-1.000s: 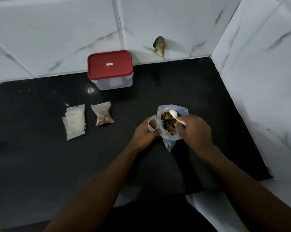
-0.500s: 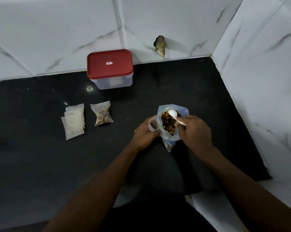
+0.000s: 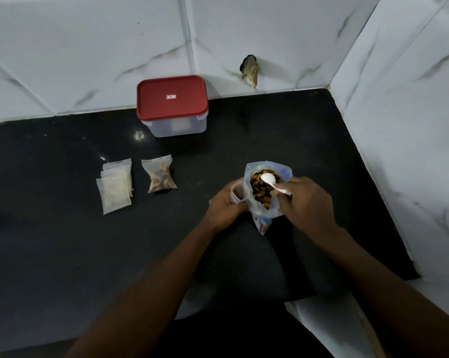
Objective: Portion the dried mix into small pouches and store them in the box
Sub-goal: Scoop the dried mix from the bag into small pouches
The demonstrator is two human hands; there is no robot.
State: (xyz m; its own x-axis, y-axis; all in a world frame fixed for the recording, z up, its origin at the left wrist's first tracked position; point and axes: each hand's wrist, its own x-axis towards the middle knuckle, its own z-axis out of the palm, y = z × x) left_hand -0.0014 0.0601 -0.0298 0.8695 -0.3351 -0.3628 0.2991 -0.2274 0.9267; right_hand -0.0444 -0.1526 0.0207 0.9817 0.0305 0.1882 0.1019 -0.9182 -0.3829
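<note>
Spoon (image 3: 268, 180) is pinched by the right hand (image 3: 306, 202) over the bag (image 3: 283, 173), right of the pouch (image 3: 237, 195) gripped by the left hand (image 3: 226, 208).

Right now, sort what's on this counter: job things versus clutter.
Job: bag of dried mix, white spoon in right hand, open pouch in left hand, filled pouch, pale pouches, red-lidded box.
Lying about: brown patch on wall tile.
</note>
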